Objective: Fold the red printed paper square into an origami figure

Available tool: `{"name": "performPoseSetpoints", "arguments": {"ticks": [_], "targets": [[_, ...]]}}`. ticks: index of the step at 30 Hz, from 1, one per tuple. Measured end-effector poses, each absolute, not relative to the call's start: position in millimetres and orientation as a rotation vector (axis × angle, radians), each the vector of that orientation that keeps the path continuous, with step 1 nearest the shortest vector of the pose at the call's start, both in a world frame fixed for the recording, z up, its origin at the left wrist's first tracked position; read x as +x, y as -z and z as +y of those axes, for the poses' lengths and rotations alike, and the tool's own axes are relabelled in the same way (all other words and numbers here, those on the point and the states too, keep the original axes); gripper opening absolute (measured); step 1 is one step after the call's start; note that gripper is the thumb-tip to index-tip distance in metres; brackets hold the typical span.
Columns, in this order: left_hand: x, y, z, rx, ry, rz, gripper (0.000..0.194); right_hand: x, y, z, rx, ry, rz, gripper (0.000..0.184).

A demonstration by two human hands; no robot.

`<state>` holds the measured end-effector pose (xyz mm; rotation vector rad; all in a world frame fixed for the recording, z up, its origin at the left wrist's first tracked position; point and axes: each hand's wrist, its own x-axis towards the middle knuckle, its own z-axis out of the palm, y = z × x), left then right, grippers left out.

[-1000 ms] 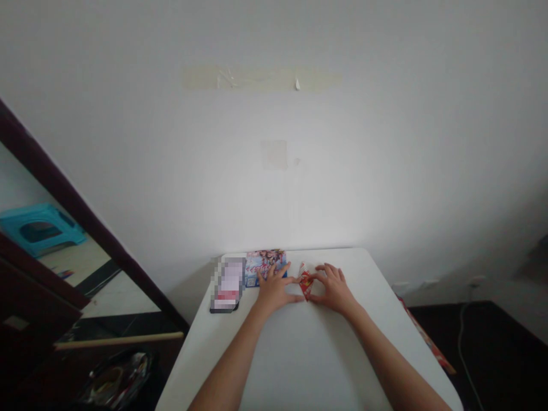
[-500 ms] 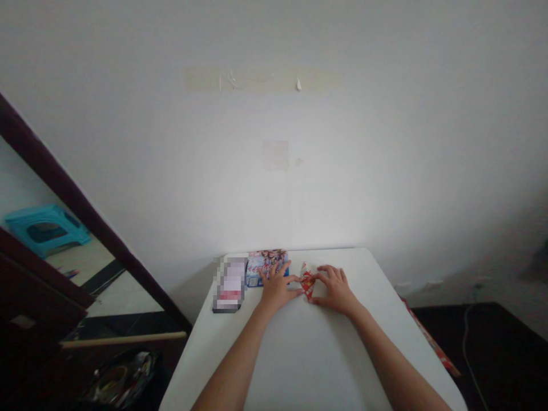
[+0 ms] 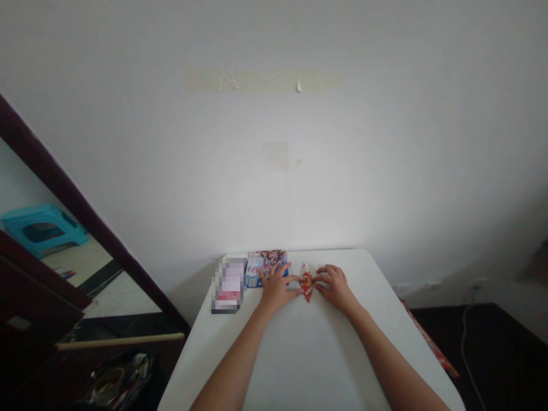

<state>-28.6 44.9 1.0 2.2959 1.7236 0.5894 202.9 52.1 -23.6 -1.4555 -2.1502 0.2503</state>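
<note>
A small red-and-white patterned piece of folded paper [image 3: 307,288], shaped like a narrow kite, lies on the white table between my hands. My left hand [image 3: 276,288] holds its left edge with thumb and index finger, the other fingers spread over the corner of a colourful printed packet [image 3: 256,268]. From the other side, my right hand [image 3: 334,285] grips the right edge with its fingertips. The tip nearest me points down and is uncovered. What the fingertips pinch exactly is too small to make out.
A phone [image 3: 230,285], blurred out, lies left of the packet on the white table [image 3: 295,354]. The wall [image 3: 325,200] rises behind the table's far edge. On the floor at left stand a bag-lined bin [image 3: 115,382] and, farther off, a blue stool [image 3: 43,228].
My right thumb has moved up from the paper's lower tip towards the index finger, uncovering that tip. My left hand stays nearly still at the left edge.
</note>
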Motion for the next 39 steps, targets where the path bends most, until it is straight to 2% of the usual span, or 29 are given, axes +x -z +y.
{"name": "performPoseSetpoints", "arguments": {"ticks": [12, 28, 39], "targets": [[-21, 4, 46, 2.22, -0.676, 1.784, 0.022, 202, 42, 61, -1.353, -0.172, -2.086, 0.02], [-33, 4, 51, 2.247, -0.609, 1.695, 0.031, 197, 37, 54, -1.373, -0.153, -2.08, 0.019], [-29, 4, 49, 2.222, -0.697, 1.707, 0.016, 194, 25, 49, -1.396, -0.206, -2.102, 0.02]]}}
